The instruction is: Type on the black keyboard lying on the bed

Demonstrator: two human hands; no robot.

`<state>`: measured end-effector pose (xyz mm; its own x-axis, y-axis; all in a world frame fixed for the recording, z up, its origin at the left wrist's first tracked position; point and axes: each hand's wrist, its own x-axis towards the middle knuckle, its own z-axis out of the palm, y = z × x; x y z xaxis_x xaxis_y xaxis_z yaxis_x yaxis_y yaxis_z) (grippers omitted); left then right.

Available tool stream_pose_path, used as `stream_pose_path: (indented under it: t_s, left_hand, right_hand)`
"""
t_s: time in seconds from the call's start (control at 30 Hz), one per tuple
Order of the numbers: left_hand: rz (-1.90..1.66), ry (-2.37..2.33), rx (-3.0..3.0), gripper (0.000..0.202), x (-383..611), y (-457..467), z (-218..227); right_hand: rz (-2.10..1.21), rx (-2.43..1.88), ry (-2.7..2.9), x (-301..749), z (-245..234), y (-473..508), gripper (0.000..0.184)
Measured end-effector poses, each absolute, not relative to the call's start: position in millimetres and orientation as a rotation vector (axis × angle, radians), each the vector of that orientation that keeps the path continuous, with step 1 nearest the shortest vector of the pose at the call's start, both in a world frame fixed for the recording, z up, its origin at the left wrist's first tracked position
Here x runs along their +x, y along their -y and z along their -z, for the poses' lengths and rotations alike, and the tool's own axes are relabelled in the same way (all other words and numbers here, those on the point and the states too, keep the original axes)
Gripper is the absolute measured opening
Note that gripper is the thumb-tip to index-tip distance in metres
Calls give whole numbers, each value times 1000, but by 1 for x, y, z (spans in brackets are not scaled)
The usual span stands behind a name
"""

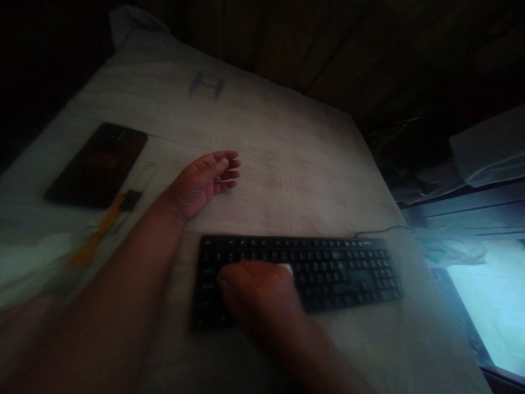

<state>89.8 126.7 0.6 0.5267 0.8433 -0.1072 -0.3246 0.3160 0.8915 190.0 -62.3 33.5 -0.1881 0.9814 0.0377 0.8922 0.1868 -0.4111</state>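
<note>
A black computer keyboard (348,273) lies on the pale cloth-like table covering, slightly slanted, its cable leaving the far right edge. My right hand (260,287) is closed over the left part of the keys. A bit of something white (286,268) shows at its knuckles; most of it is hidden in the fist, and its kind is unclear. Beyond the keyboard's left end, my left hand (207,178) rests sideways near the covering, fingers apart and loosely bent, holding nothing.
At the left lies a dark smartphone (98,164), back up. Beside it is an orange-and-black item (102,227) with a thin wire-like loop. Clear plastic (451,249) and a bright area (492,312) are past the table's right edge. Dark boards stand behind the far edge.
</note>
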Motion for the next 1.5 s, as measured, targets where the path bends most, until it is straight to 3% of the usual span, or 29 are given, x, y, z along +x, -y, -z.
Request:
stream_pose_path:
  t_s: [0.47, 1.2, 1.5]
  left_hand:
    - [-839, -635, 942, 22, 91, -126, -1]
    - [-838, -669, 980, 24, 91, -126, 0]
    - [-833, -663, 1001, 28, 90, -126, 0]
  right_hand:
    - [-325, -1632, 2277, 171, -33, 55, 14]
    - [-512, -2078, 2065, 221, -42, 80, 11]
    - [-391, -2077, 1962, 237, -42, 91, 16]
